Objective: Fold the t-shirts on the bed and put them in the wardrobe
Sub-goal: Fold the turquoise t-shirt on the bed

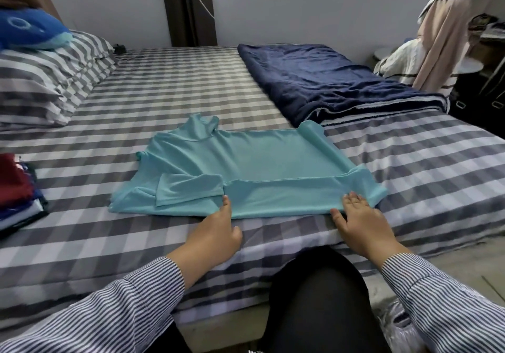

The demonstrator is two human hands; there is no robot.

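Pressing flat on the near folded edge of a teal t-shirt (254, 166), the right hand (360, 224) has its fingers spread and straight at lower right of centre. Left of it, the left hand (216, 232) touches the same edge with fingers extended, holding nothing. This shirt lies mid-frame on the checked bed (164, 84). Folded clothes (16, 191) sit stacked at the left edge.

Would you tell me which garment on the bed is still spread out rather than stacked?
The teal t-shirt at the near edge; the others sit in a folded pile at left.
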